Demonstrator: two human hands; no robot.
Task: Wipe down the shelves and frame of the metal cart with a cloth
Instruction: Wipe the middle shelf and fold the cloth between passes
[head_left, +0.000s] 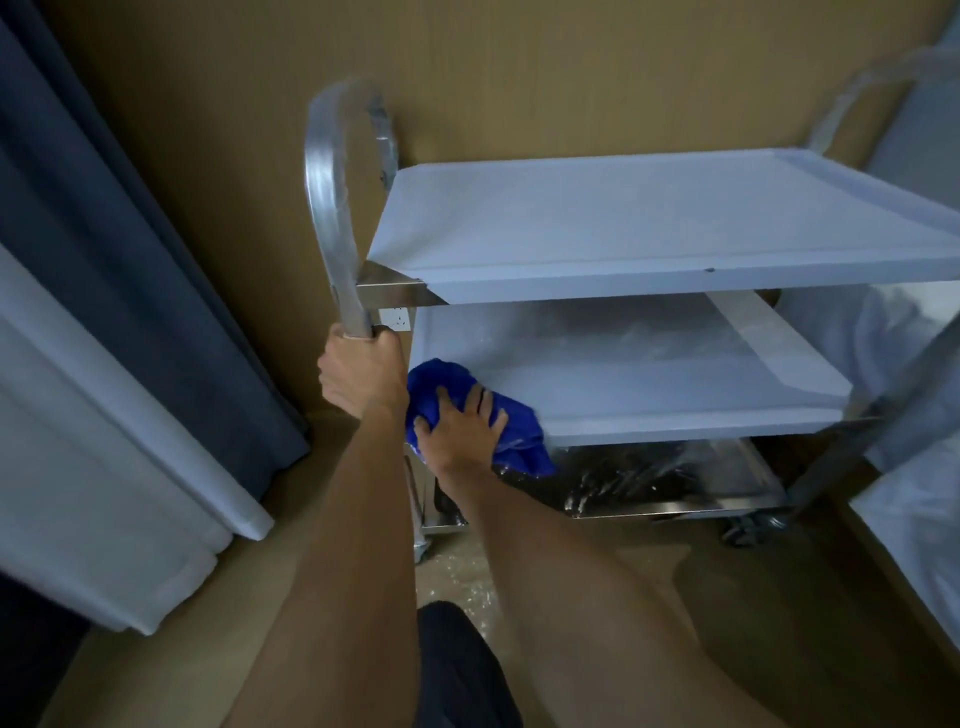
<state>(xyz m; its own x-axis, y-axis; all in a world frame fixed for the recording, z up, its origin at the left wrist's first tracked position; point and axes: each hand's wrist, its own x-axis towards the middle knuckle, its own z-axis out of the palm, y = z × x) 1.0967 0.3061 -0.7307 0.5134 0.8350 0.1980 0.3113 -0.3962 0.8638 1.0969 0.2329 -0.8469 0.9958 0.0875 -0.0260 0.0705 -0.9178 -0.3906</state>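
A metal cart with three shelves stands against the tan wall; its top shelf (649, 218) and middle shelf (675, 374) look pale, and the bottom shelf (675, 483) is shiny steel. My left hand (361, 371) grips the cart's curved left frame tube (330, 208) near its lower end. A blue cloth (514, 431) lies bunched on the front left corner of the middle shelf, and some of it hangs over the edge. My right hand (460, 428) presses flat on it with its fingers spread.
A dark blue curtain (130, 234) and a white panel (104, 441) stand at the left, close to the cart. White fabric (909, 364) is bunched at the cart's right end. A caster (748, 530) shows under the bottom shelf. The floor is tan.
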